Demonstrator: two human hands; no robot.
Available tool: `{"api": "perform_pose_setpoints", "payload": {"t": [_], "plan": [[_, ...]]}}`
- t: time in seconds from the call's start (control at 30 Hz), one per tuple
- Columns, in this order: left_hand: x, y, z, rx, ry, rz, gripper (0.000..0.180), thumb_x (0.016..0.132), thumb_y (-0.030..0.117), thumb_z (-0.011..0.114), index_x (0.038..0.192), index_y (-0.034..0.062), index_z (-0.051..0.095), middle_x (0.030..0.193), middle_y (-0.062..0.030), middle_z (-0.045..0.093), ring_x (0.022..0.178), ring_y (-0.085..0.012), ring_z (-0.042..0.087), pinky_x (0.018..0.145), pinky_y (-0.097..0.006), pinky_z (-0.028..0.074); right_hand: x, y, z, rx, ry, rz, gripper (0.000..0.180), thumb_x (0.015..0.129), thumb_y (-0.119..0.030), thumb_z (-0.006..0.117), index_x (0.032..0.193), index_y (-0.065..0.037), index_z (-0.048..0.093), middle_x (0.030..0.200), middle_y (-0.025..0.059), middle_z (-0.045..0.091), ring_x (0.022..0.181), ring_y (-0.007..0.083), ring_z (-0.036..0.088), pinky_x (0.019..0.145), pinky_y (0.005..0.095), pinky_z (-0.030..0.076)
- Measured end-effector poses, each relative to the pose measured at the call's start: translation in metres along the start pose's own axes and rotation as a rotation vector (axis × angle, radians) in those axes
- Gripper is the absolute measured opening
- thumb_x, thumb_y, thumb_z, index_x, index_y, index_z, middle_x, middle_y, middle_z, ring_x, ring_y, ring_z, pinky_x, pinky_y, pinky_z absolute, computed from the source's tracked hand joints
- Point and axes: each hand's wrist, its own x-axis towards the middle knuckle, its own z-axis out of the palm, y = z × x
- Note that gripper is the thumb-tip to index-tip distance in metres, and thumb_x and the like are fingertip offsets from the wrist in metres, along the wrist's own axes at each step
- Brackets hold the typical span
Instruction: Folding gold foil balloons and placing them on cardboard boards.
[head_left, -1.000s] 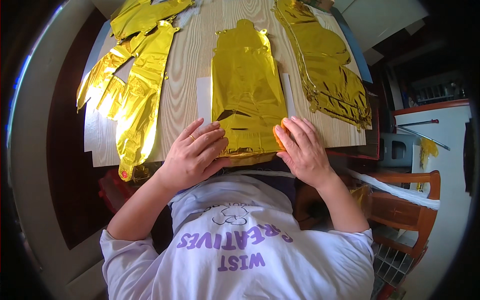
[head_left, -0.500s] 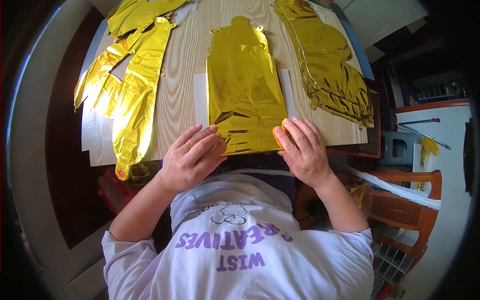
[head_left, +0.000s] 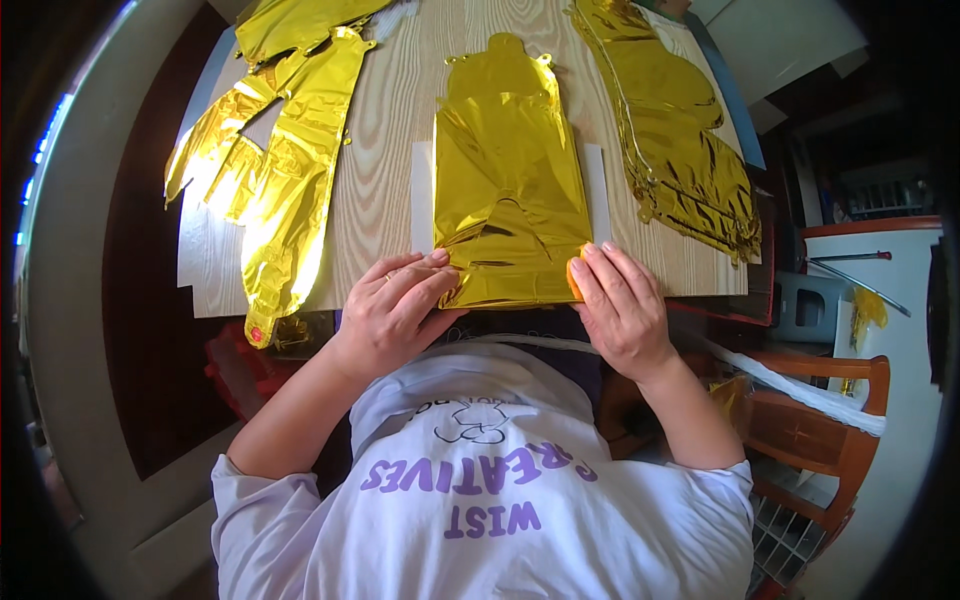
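A flat gold foil balloon (head_left: 510, 170), folded into a long panel with a rounded tab at its far end, lies in front of me up to the table's near edge. My left hand (head_left: 398, 305) is closed on its near left corner, thumb below and fingers on top. At the near right corner my right hand (head_left: 622, 300) grips the foil in the same way. An orange piece (head_left: 577, 277) shows at that hand's fingertips; whether it is worn or held I cannot make out. Beneath the foil, a white sheet (head_left: 597, 190) sticks out on both sides.
More flat gold foil balloons lie at the left (head_left: 300, 170) and right (head_left: 680, 130) of the wood-grain table (head_left: 400, 90); the left one's red-marked end hangs over the near edge. A wooden chair (head_left: 800, 400) with a white strip across it stands at the right, near a grey stool (head_left: 808, 305).
The whole view has shifted slightly, so the table and foil sit farther right in it. Creases near the foil's close edge look smoother. Both hands stay at the same corners.
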Motion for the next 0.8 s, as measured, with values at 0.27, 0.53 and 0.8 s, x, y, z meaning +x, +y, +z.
{"api": "perform_pose_setpoints", "payload": {"t": [0.27, 0.53, 0.8], "plan": [[0.000, -0.002, -0.005, -0.005, -0.050, 0.025, 0.042, 0.079, 0.022, 0.085, 0.116, 0.0094, 0.073, 0.107, -0.0035, 0.072, 0.114, -0.0217, 0.070, 0.112, -0.048, 0.044, 0.009, 0.007, -0.008, 0.030, 0.007, -0.045, 0.032, 0.091, -0.012, 0.068, 0.122, -0.003, 0.071, 0.122, 0.0137, 0.070, 0.114, 0.0319, 0.066, 0.094, 0.0420, 0.055], [0.004, 0.001, -0.005, -0.005, -0.065, 0.019, 0.038, 0.082, 0.022, 0.083, 0.117, 0.0119, 0.073, 0.106, -0.0020, 0.072, 0.116, -0.0202, 0.069, 0.114, -0.049, 0.041, 0.017, 0.021, -0.014, -0.012, -0.011, -0.166, 0.024, 0.092, -0.012, 0.065, 0.112, 0.000, 0.071, 0.113, 0.0160, 0.073, 0.104, 0.0308, 0.072, 0.084, 0.0377, 0.059], [0.009, 0.000, -0.010, -0.042, -0.076, 0.026, 0.030, 0.084, 0.017, 0.081, 0.113, 0.0112, 0.074, 0.106, -0.0021, 0.073, 0.112, -0.0180, 0.070, 0.115, -0.051, 0.041, 0.028, 0.028, -0.021, 0.106, 0.044, -0.194, 0.017, 0.089, -0.008, 0.066, 0.102, 0.002, 0.067, 0.104, 0.0178, 0.074, 0.091, 0.0266, 0.076, 0.069, 0.0330, 0.061]]}}
